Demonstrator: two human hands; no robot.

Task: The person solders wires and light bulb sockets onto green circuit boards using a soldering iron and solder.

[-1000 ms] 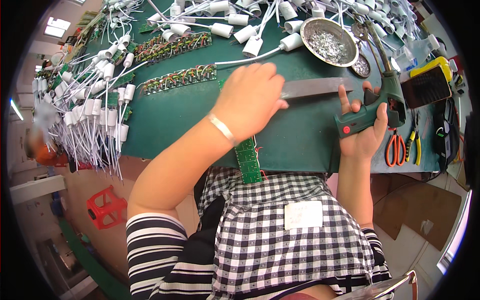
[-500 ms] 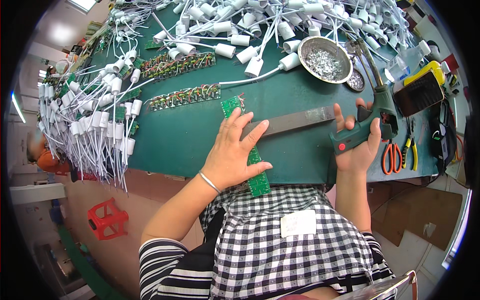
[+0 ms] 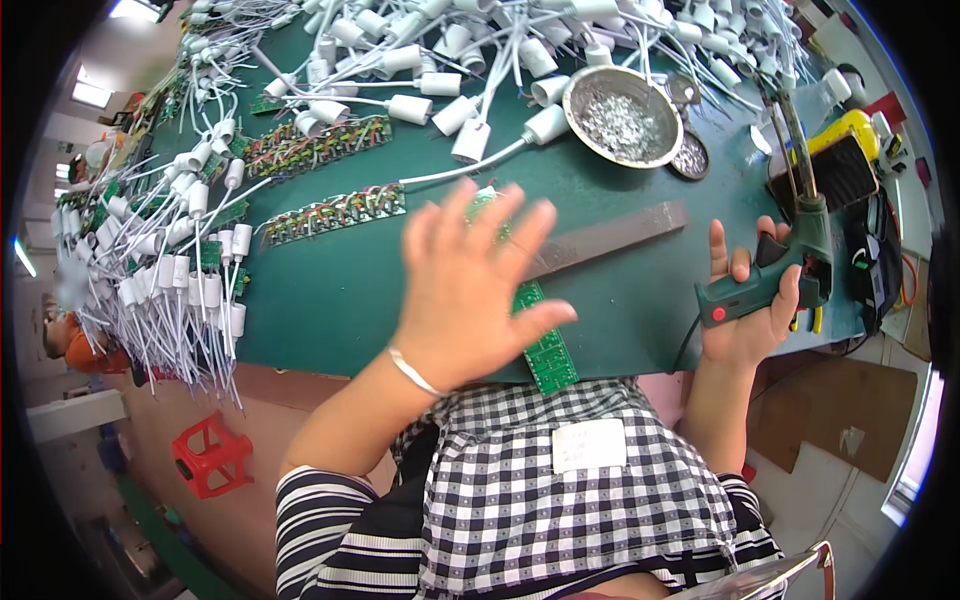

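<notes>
My left hand (image 3: 462, 295) is open, fingers spread, hovering over a long green circuit board (image 3: 550, 350) and covering part of it. Across that board lies a flat dark metal bar (image 3: 615, 238), slanting to the far right. My right hand (image 3: 745, 335) is wrapped round the handle of a green soldering gun (image 3: 735, 295). Its metal tube and thin front end point away from me, to the right of the bar. At the far left of the bar, a strip of wired circuit boards (image 3: 335, 212) rests on the table.
A metal bowl (image 3: 650, 162) of silvery bits stands far right, beside a small dish (image 3: 703, 170). White cylindrical sockets (image 3: 470, 140) with cords heap along the back and left. A dark-screened device (image 3: 845, 178) lies right. A red stool (image 3: 215, 455) stands on the floor.
My left hand has lifted off the board and bar, where its fingers were resting. My right hand has moved the soldering gun to the right. The view has shifted slightly.
</notes>
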